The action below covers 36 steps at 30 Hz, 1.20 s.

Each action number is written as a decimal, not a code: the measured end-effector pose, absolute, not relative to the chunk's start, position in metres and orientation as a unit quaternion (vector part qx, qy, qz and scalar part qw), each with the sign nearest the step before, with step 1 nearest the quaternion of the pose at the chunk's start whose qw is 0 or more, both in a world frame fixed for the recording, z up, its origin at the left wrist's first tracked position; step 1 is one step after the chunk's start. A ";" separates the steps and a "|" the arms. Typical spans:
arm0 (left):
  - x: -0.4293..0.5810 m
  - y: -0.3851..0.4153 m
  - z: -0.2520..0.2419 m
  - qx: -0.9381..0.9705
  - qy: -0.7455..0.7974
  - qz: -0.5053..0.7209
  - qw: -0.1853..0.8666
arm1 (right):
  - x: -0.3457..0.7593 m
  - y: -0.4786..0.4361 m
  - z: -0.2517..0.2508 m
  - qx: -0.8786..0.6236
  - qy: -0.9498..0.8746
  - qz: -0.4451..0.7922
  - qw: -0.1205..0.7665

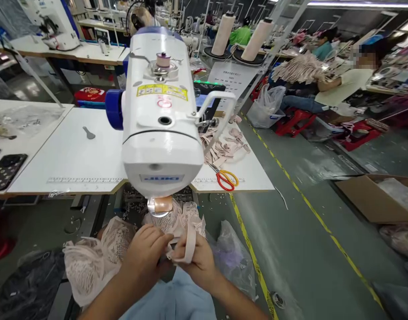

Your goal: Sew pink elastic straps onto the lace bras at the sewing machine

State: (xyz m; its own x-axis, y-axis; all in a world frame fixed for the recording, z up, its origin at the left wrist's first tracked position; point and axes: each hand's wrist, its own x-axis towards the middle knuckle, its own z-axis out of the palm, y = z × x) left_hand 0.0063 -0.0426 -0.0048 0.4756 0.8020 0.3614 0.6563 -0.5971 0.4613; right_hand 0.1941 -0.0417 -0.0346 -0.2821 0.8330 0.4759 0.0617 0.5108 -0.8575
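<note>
Just in front of the white sewing machine, my two hands are close together over my lap. My right hand is closed around a pale pink fabric strap, which loops up over the fingers. My left hand pinches pale fabric beside it; the part between the fingers is mostly hidden. Pale pink lace pieces, seemingly bra cups, lie beneath the needle area, beyond my hands. To the left hangs another lace bra piece, next to my left forearm.
Red-and-yellow-handled scissors and a heap of pink fabric strips lie on the table's right side. A phone rests at far left. A clear plastic bag is below right. A co-worker sits beyond the yellow floor tape.
</note>
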 end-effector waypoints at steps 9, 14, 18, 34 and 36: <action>-0.005 -0.045 -0.006 0.859 0.382 0.335 0.059 | 0.192 -0.060 -0.026 -0.337 -0.690 0.390 0.509; -0.005 -0.045 -0.005 0.858 0.384 0.336 0.059 | 0.191 -0.060 -0.025 -0.340 -0.710 0.363 0.499; -0.006 -0.045 -0.006 0.859 0.380 0.335 0.073 | 0.195 -0.059 -0.029 -0.312 -0.744 0.334 0.488; -0.008 -0.054 -0.008 0.870 0.265 0.397 0.124 | 0.202 -0.066 -0.031 -0.234 -0.761 0.339 0.501; -0.008 -0.055 -0.007 0.874 0.263 0.391 0.115 | 0.201 -0.066 -0.031 -0.235 -0.755 0.349 0.502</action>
